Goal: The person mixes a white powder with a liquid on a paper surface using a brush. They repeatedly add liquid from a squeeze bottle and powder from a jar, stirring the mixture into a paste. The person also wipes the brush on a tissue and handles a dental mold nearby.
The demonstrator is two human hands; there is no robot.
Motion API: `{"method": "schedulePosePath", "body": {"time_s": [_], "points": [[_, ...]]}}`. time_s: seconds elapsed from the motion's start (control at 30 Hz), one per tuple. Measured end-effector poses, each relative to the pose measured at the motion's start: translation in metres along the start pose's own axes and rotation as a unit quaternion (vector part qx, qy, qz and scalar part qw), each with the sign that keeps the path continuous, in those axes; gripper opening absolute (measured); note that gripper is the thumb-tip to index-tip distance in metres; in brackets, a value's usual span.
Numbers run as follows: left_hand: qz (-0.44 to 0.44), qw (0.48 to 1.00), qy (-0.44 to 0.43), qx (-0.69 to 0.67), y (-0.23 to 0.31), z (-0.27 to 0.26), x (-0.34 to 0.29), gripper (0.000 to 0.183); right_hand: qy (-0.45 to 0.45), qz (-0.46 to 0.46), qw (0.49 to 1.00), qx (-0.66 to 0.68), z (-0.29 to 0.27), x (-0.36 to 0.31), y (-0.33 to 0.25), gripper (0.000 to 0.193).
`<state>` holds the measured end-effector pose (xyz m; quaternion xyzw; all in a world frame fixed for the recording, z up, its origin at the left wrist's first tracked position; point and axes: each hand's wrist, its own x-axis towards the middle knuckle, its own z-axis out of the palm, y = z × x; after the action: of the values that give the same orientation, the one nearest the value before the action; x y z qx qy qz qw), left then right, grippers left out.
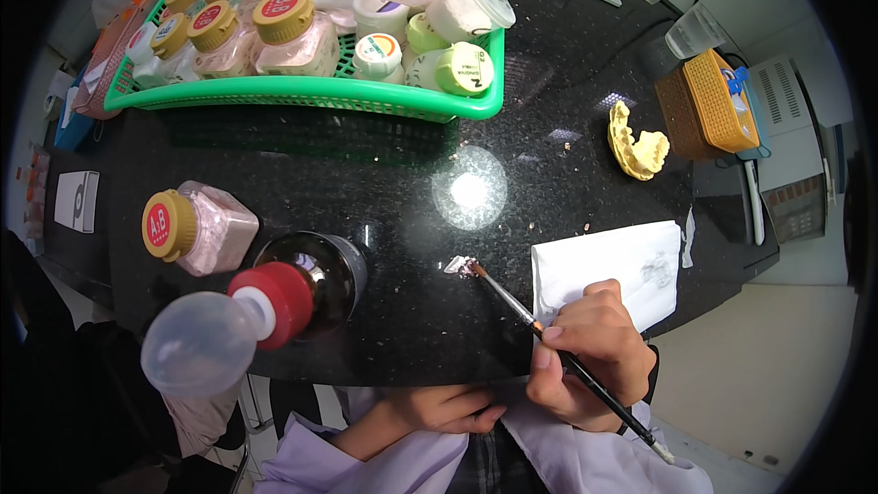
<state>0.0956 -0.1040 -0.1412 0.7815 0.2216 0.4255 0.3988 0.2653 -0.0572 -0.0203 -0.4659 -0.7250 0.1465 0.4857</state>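
My right hand (590, 357) is closed around the dark handle of a slim brush (517, 305), held in a pinch like a pen. Its brown bristles touch a small whitish-pink heap of powder (457, 265) on the glossy black table. Beneath this hand's knuckles lies a folded white paper (594, 265) with a grey smudge. My left hand (448, 409) rests below the table edge at my lap, fingers loosely stretched out, holding nothing visible. To the left of the powder stand a dark bottle (320, 279) with a red-collared translucent bulb top and a gold-lidded jar (215, 229) of pink powder.
A green basket (302, 96) full of jars and tubs spans the far left. At the far right are a yellow dental cast (637, 146) and an orange-brown basket (704, 105). A clear cup (695, 34) stands behind. Crumbs dot the black table (402, 192).
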Motion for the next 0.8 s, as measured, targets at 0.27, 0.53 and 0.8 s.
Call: {"method": "schedulePosePath", "body": {"time_s": [0.27,0.53,0.8], "points": [[0.005,1.000,0.008,0.022,0.0024,-0.0032,0.0045,0.018,0.018,0.034,0.999,0.004,0.0036,-0.0002,-0.0022,0.020],[0.006,1.000,0.015,0.009,0.0017,-0.0024,0.0075,0.017,-0.004,0.045,0.999,0.020,-0.0015,0.0018,-0.0005,0.021],[0.004,1.000,0.002,-0.024,-0.0008,-0.0022,0.0043,0.014,-0.005,0.027,0.999,0.024,-0.0006,0.0029,-0.0032,0.020]]}}
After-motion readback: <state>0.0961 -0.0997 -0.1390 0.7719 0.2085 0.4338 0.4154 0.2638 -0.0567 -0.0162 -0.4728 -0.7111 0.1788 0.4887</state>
